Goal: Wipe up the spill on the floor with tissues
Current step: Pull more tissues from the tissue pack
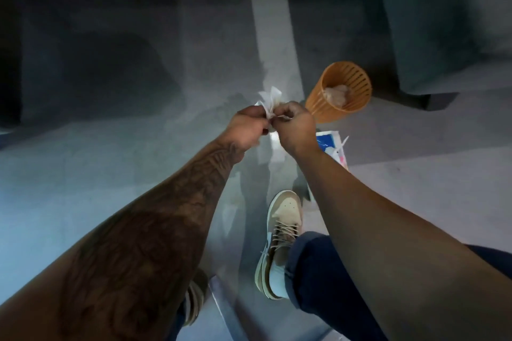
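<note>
A crumpled white tissue (pixel 269 101) is held out in front of me, above the grey floor. My left hand (pixel 248 127) and my right hand (pixel 295 126) both pinch it, close together, fingers closed on the paper. A blue and white tissue pack (pixel 331 147) lies on the floor just right of my right wrist, partly hidden by my arm. A wet, shiny patch (pixel 273 147) shows on the floor under my hands.
An orange slatted wastebasket (pixel 340 91) stands tilted at the right, with used tissues inside. My tan sneaker (pixel 279 241) is planted on the floor below my hands. A pale stripe (pixel 273 25) runs away across the floor. Dark furniture stands at the back.
</note>
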Demonstrator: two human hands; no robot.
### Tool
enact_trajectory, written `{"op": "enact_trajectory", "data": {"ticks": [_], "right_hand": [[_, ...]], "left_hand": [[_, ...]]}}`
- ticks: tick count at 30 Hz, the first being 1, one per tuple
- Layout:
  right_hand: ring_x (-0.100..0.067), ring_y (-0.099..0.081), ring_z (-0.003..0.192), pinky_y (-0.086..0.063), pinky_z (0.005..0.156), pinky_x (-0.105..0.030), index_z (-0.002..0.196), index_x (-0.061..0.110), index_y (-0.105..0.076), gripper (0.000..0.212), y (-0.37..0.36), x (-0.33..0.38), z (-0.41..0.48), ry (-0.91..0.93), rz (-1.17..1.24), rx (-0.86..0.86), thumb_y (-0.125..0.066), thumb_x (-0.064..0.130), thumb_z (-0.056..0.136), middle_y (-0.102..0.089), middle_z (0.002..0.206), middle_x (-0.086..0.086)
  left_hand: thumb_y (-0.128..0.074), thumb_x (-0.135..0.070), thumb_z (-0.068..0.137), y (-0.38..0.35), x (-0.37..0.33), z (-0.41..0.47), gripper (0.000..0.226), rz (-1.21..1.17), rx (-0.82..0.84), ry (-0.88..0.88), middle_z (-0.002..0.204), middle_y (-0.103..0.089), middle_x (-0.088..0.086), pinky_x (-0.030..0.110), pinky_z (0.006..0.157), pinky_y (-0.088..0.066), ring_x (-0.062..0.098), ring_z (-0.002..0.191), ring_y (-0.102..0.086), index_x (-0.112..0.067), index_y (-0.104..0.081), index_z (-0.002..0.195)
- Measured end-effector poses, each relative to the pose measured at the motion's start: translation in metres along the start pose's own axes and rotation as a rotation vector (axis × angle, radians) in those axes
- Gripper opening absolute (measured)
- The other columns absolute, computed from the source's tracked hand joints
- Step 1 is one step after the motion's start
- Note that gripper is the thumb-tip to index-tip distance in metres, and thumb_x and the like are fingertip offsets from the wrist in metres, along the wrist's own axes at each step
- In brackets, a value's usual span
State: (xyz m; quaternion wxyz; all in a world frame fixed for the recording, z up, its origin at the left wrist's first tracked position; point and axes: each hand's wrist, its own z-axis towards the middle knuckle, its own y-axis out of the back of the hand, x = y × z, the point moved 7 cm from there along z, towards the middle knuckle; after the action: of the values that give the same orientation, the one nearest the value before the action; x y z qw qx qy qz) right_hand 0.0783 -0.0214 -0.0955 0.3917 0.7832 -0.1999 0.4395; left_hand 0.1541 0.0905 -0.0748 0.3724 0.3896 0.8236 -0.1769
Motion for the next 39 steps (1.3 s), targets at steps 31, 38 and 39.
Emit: {"op": "enact_trajectory", "data": {"ticks": [31,38,39], "right_hand": [[-0.039,-0.064,0.105,-0.050,0.088,-0.036,0.115,0.002,-0.069,0.033,0.154,-0.086,-0.048,-0.386,-0.376,-0.057,-0.048,0.019,0.097,-0.069,0.117,-0.021],[-0.036,-0.063,0.109,-0.044,0.081,-0.029,0.121,0.005,-0.067,0.033,0.169,-0.061,-0.057,-0.339,-0.389,-0.083,-0.049,0.021,0.099,-0.067,0.122,-0.017],[-0.036,-0.063,0.108,-0.043,0.080,-0.028,0.121,0.005,-0.067,0.033,0.170,-0.056,-0.058,-0.328,-0.396,-0.088,-0.049,0.020,0.098,-0.067,0.121,-0.017]], "left_hand": [[-0.060,-0.019,0.094,-0.082,-0.014,-0.021,0.026,0.372,0.018,0.045,0.106,-0.066,0.002,0.023,0.063,-0.049,0.023,0.099,-0.069,-0.013,-0.066,0.119],[-0.059,-0.018,0.095,-0.077,-0.024,-0.048,0.025,0.368,0.029,0.011,0.107,-0.065,0.001,0.014,0.053,-0.047,0.018,0.092,-0.066,-0.011,-0.067,0.118],[-0.059,-0.017,0.095,-0.076,-0.025,-0.050,0.024,0.360,0.030,0.009,0.106,-0.065,0.001,0.013,0.050,-0.047,0.018,0.092,-0.066,-0.011,-0.067,0.117]]}}
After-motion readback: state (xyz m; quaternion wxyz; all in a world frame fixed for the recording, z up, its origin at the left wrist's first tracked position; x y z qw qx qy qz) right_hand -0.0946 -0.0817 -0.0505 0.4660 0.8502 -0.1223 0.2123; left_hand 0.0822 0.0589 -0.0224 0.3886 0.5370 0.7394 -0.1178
